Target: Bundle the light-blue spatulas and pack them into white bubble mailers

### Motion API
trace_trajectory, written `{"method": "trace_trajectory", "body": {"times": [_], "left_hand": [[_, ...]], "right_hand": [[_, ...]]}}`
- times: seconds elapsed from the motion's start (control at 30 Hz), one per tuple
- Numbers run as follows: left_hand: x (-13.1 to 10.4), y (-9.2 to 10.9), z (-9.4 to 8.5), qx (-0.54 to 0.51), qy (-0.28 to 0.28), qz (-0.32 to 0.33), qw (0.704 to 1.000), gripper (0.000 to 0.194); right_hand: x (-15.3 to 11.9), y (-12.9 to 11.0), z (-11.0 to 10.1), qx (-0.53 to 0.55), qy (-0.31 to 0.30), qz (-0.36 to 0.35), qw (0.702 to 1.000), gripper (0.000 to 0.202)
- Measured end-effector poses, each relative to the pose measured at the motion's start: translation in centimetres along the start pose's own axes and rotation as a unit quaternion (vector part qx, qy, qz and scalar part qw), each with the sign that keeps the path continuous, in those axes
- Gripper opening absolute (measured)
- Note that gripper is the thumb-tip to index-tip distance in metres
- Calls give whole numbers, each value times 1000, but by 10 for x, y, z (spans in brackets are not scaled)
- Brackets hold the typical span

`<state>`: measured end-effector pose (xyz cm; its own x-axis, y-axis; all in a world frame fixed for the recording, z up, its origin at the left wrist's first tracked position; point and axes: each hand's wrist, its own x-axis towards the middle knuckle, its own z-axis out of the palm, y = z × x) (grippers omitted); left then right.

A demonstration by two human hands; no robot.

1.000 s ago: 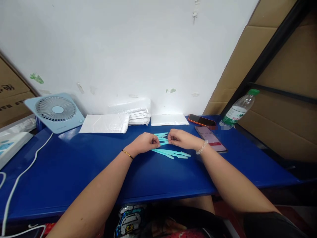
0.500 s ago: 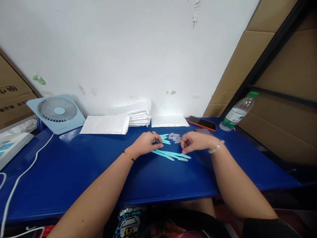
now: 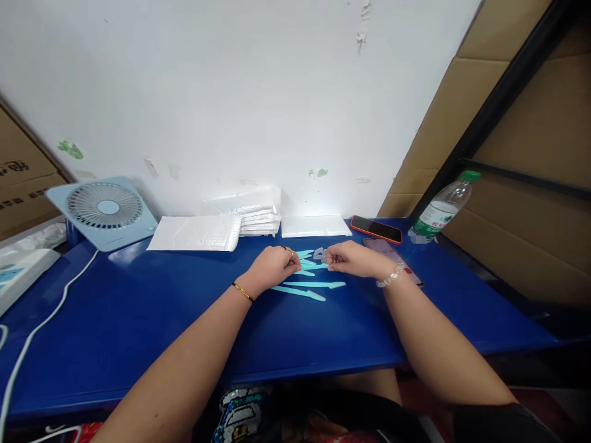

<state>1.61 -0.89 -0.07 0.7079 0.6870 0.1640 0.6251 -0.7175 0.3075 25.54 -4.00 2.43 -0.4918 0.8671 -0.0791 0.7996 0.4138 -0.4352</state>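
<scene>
Left hand (image 3: pixel 273 266): fingers pinched on a turquoise strip (image 3: pixel 308 267).
Right hand (image 3: pixel 353 260): fingertips closed at the strip's other end.
Strip axis: left–right, between both hands.

Blue surface (image 3: pixel 138 320): teal strips (image 3: pixel 300 291), fan (image 3: pixel 104 210), white bags (image 3: pixel 196 232), 2 phones (image 3: pixel 376 229), bottle (image 3: pixel 441 207).

Turquoise strips (image 3: pixel 307 289), blue table (image 3: pixel 138 307), pale-blue fan (image 3: pixel 104 209), green-capped bottle (image 3: pixel 441 209).
</scene>
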Motion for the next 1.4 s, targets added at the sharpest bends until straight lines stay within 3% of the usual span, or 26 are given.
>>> {"method": "trace_trajectory", "body": {"times": [0.17,0.3,0.4,0.53,0.63,0.8,0.9,1.03,1.2,1.3,1.4], "left_hand": [[-3,-15,-8,77,45,-39,995,20],[-5,-26,-6,42,39,-65,996,19],[-6,-21,-6,-1,38,-56,998,24],[-7,-4,-8,-57,-2,0,998,29],[-8,4,-4,-64,-33,39,997,29],[-6,3,2,-34,-48,43,997,23],[-4,-4,1,-9,-17,15,1000,21],[-3,-15,-4,18,19,-34,999,23],[-10,-15,-14,11,50,-28,998,30],[-17,-5,-18,-44,-30,8,999,30],[-21,3,-16,-76,-139,15,987,21]], "right_hand": [[6,17,2,-8,54,36,998,8],[2,20,-1,8,87,48,995,14],[-4,13,-4,38,21,6,999,20],[-6,1,-1,4,-97,-5,995,21],[-2,-4,4,-19,-106,-12,994,13],[3,-6,7,-1,-47,-26,999,11],[4,-2,7,5,17,-26,1000,11],[7,9,6,13,96,26,995,10],[8,11,6,-3,124,34,992,14],[3,1,3,20,102,6,995,17],[-2,-9,2,62,14,-32,997,22]]}}
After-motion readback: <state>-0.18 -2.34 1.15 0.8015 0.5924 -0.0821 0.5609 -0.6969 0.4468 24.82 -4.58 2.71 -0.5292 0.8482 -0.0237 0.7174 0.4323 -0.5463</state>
